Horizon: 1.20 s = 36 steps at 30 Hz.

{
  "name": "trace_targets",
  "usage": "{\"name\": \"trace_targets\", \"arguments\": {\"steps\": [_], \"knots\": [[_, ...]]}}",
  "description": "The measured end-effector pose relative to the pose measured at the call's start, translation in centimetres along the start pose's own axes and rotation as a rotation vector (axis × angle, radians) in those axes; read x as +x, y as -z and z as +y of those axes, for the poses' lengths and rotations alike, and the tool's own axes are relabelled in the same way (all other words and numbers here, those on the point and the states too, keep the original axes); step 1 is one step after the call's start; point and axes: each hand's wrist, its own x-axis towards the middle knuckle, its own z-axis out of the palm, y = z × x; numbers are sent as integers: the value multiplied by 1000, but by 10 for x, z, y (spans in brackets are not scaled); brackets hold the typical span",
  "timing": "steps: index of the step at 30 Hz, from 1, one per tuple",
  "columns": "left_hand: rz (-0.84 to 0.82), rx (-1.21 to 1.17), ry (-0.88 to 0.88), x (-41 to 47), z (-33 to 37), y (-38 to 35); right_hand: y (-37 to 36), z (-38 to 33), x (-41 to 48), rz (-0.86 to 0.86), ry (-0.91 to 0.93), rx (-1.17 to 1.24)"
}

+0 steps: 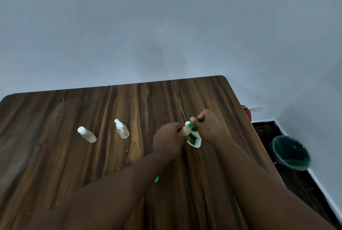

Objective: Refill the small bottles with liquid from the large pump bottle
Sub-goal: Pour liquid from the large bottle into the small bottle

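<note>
The large white pump bottle (194, 139) with a green label and green pump head stands on the wooden table (74, 155) right of centre. My right hand (208, 127) grips the green pump head from above. My left hand (169, 140) holds a small bottle (183, 131) against the pump's spout; most of that bottle is hidden in my fingers. Two more small clear bottles stand to the left: one with a white cap (87, 134) and one with a white spray top (122, 129).
A small green object (156, 179) lies on the table, partly hidden under my left forearm. Past the table's right edge, a bin with a green liner (290, 153) stands on the dark floor by the wall. A red object (247, 114) sits behind the table corner.
</note>
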Motion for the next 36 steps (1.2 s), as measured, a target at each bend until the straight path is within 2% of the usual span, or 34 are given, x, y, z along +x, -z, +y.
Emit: {"name": "trace_targets", "arguments": {"steps": [23,36], "knots": [[10,-32,26,-2,2,-7,-1,-2,-2,29,-4,-46],[20,-61,20,-7,4,-2,2,-3,-3,-15,-14,-26]]}}
